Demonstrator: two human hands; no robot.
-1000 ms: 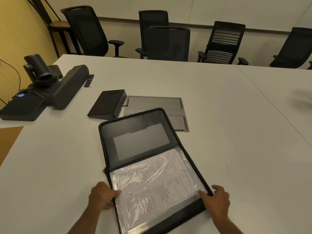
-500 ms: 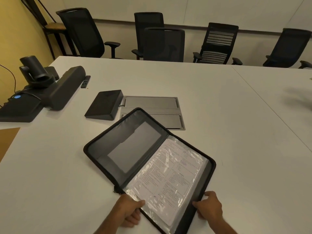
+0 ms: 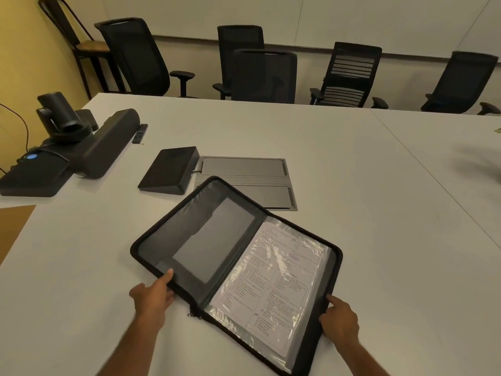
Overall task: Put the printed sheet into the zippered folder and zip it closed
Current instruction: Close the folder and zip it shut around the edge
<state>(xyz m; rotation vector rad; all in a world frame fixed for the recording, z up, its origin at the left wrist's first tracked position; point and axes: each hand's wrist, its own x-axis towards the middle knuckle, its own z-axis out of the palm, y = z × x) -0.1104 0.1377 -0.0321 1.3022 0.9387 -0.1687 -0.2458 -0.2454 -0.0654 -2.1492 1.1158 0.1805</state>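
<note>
Now both hands, left hand [image 3: 151, 297] and right hand [image 3: 340, 318], at open folder's [image 3: 206, 240] edges.

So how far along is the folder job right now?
Done: the printed sheet lies under the clear sleeve in the zippered folder. In hand: left hand grips the left flap's near edge, right hand the right edge. Left: folding it shut and zipping; it lies open.

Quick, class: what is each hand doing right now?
Left hand: gripping the zippered folder's left cover edge.
Right hand: holding the folder's right edge.
</note>
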